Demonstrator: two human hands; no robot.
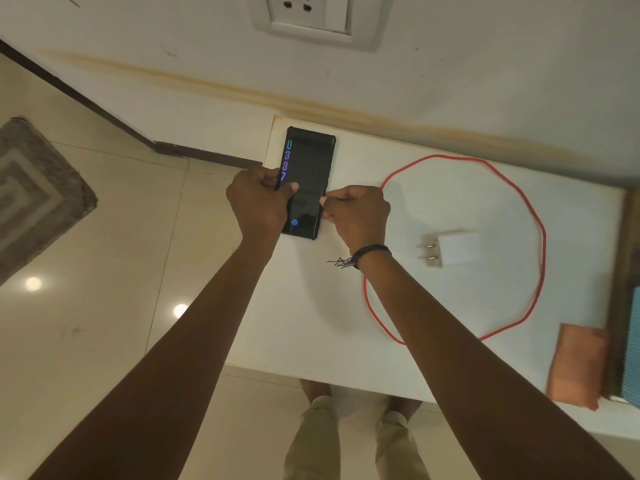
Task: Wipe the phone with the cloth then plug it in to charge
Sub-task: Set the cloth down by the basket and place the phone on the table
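A black phone (310, 161) in a dark case lies face up at the far left corner of the white table (311, 323), its screen lit with coloured digits. My left hand (258, 199) grips its left edge, thumb on the screen. My right hand (356, 213) is pinched shut at the phone's right edge. The red cable (540, 237) runs into that hand and loops wide over the table, so its plug is hidden in my fingers. A white charger adapter (450, 249) lies inside the loop. The folded orange cloth (578, 368) lies at the table's near right edge.
A white wall socket (308, 15) sits on the wall above the phone. A wooden edge (620, 271) and a blue object (632, 341) border the table on the right. A grey rug (34, 188) lies on the tiled floor to the left.
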